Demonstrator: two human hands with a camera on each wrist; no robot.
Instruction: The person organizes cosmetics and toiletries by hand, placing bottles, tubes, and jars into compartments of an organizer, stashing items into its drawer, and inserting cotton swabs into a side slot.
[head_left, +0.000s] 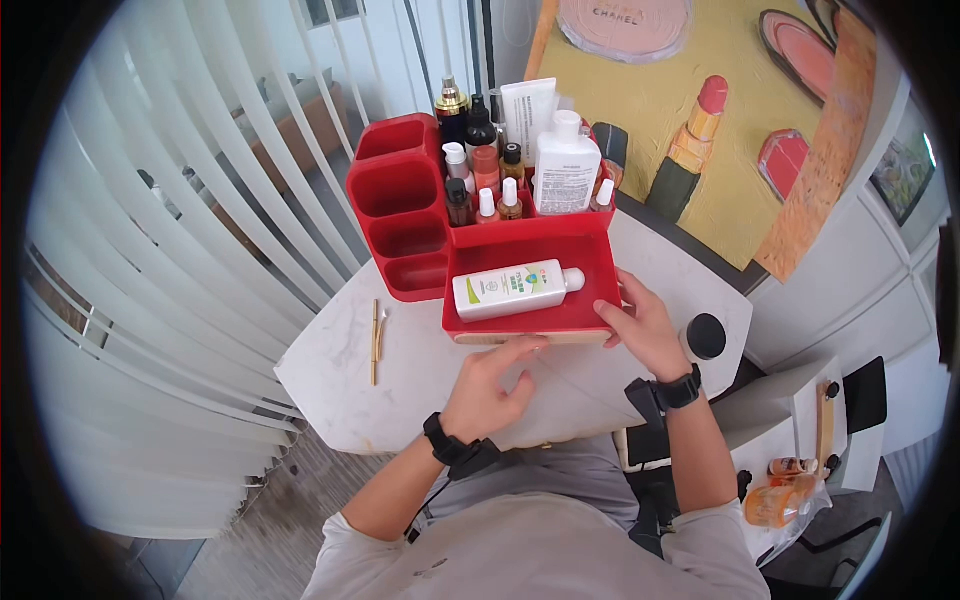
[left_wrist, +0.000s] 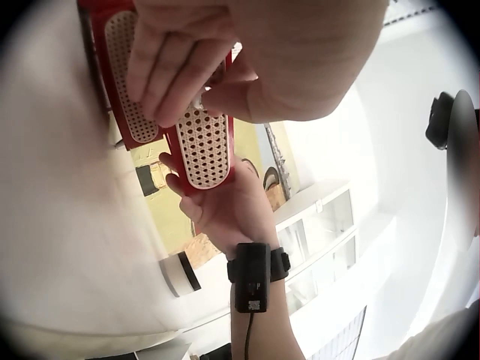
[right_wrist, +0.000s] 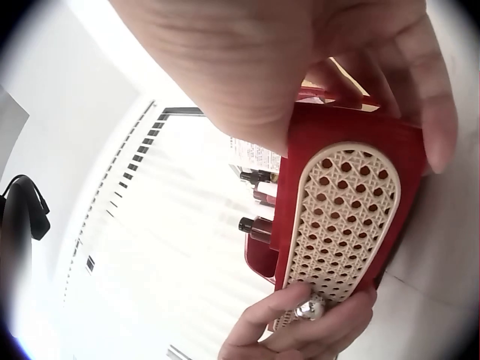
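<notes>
A red drawer (head_left: 590, 255) stands pulled out at the front of a red cosmetics organizer (head_left: 400, 270). A white bottle (head_left: 512, 290) with a green-printed label lies in it on its side, cap to the right. The drawer's front carries a cream woven panel (right_wrist: 349, 202) with a round silver knob (right_wrist: 310, 307). My left hand (head_left: 490, 385) pinches this knob between its fingers at the front. At the drawer's right end, my right hand (head_left: 645, 330) grips the corner, its thumb over the rim and its fingers along the outer side.
Several bottles, including a large white bottle (head_left: 567, 165), fill the organizer's upper section. Slim gold sticks (head_left: 377, 345) lie left on the white table (head_left: 335, 400). A black-lidded jar (head_left: 706, 337) stands near the right edge. Behind leans a painted board (head_left: 640, 90); vertical blinds (head_left: 200, 200) hang at left.
</notes>
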